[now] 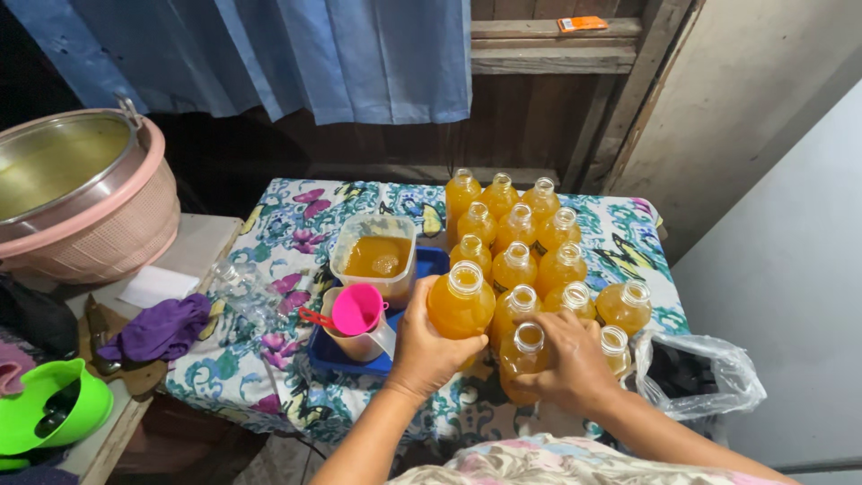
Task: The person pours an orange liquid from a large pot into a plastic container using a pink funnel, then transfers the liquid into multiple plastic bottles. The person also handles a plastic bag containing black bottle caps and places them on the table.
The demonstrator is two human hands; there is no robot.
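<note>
My left hand (pixel 422 346) had its fingers (pixel 415 304) wrapped around a round plastic bottle (pixel 460 305) full of orange liquid, uncapped, held upright just above the near edge of the bench (pixel 269 377). My right hand (pixel 566 364) was closed over a second bottle (pixel 523 355) of the same kind, its fingers (pixel 561 330) curled across the shoulder so that only the open neck and part of the body showed (whether that one was lifted or standing on the cloth, I could not tell). The two bottles sat just beside each other, nearly touching.

Beyond my right fingers stood the rest of the filled bottles (pixel 516 238), packed close in rows, all without caps, reaching toward the far side of the bench. Just past my left fingers lay a blue tray (pixel 431 262) carrying a clear tub (pixel 375 256) with orange liquid left in it, and nearer my wrist a pink funnel (pixel 356 308) resting in a beige jug (pixel 359 341). The cloth under everything was a flowered one with butterflies.

To the outside of my right hand, off the edge of the bench, a clear plastic bag (pixel 709 373) hung open with dark things inside. Well away from my left hand were a purple rag (pixel 162 328), a green bowl (pixel 54 409), and a metal pot (pixel 63 162) nested in a pink basket (pixel 117 233), below a blue curtain (pixel 296 54).
</note>
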